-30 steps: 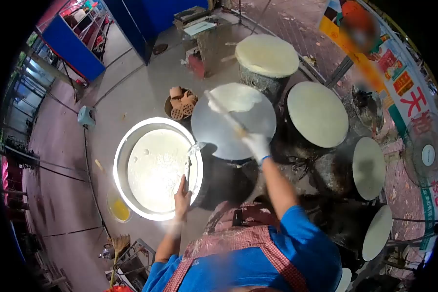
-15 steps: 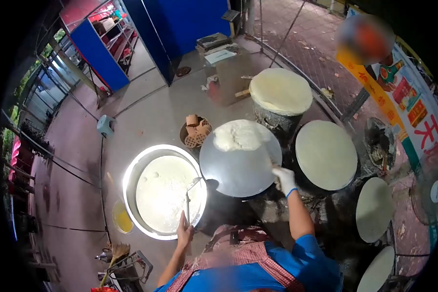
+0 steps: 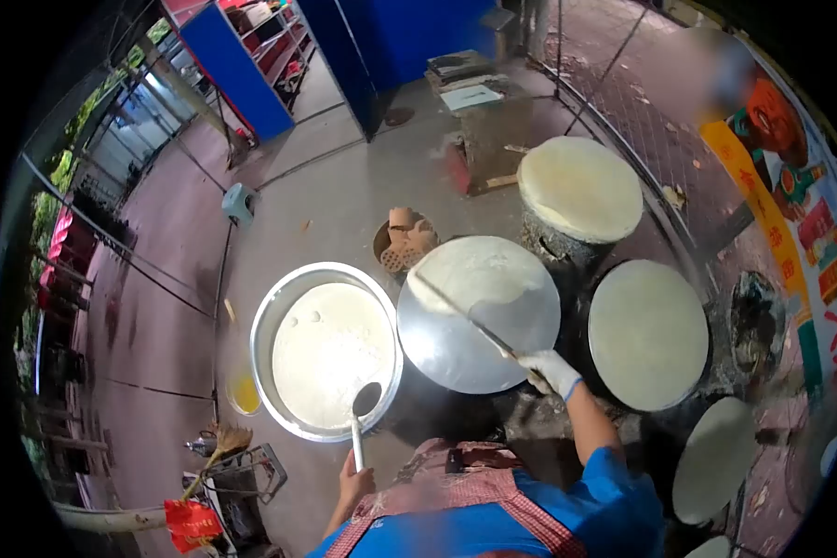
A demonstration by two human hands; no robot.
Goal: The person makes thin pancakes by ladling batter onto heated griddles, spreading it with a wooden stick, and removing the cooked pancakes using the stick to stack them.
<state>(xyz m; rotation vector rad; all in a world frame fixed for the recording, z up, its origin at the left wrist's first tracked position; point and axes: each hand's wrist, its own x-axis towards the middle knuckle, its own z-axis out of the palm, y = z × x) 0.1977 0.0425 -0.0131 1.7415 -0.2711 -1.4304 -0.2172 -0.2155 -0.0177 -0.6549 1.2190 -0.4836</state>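
Stool (image 3: 238,204): pale blue, on the floor (image 3: 167,279)
Broom (image 3: 228,441): bristles up, near metal frame (image 3: 272,472)
Red packet (image 3: 192,524): printed, beside pale pole (image 3: 112,519)
Blue panels (image 3: 237,73): upright, either side of shelves (image 3: 279,42)
White sheet (image 3: 471,97): flat, atop block (image 3: 498,130)
Banner (image 3: 772,228): right edge, orange strip, printed characters
Fence (image 3: 614,93): wire mesh

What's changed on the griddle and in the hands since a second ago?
Batter has spread wider over the far half of the griddle. The ladle in the left hand has moved nearer the person, over the near side of the basin. The stick in the right hand has swung back leftward. Neither hand let go.
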